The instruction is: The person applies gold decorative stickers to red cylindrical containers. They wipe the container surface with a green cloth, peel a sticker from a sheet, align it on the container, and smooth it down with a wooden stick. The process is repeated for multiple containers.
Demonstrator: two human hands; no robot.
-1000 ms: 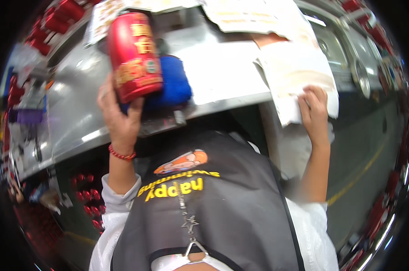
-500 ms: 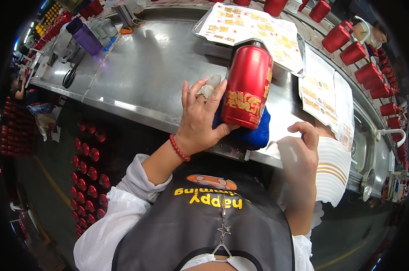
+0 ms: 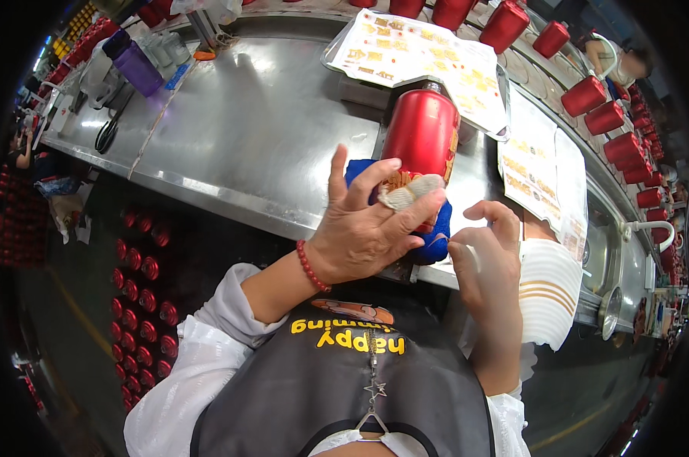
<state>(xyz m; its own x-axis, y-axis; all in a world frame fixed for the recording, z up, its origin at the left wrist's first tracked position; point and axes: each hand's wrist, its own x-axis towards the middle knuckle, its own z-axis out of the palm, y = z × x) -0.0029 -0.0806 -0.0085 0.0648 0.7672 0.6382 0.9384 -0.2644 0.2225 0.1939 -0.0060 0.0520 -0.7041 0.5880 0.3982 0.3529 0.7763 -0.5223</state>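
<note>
One blue cloth (image 3: 435, 250), one bracelet (image 3: 307, 269) — one purple bottle (image 3: 135, 65).

Red bottle (image 3: 424, 129): smooth, metallic-looking body with a satin sheen and bright highlights. Blue cloth (image 3: 436, 247): soft, matt textile. Workbench (image 3: 238, 137): bare grey metal, dully reflective, with blurred streaks of light. Printed sheets (image 3: 417, 47): white, smooth, apparently paper or film. Finger cover (image 3: 399, 198): pale, ribbed, matt fabric. Bracelet (image 3: 309, 266): rounded, polished-looking red beads. Apron (image 3: 337, 388): dark, smooth material with a faint sheen. Sleeve (image 3: 180, 388): thin white fabric. Purple flask (image 3: 137, 70): smooth, apparently translucent plastic.
</note>
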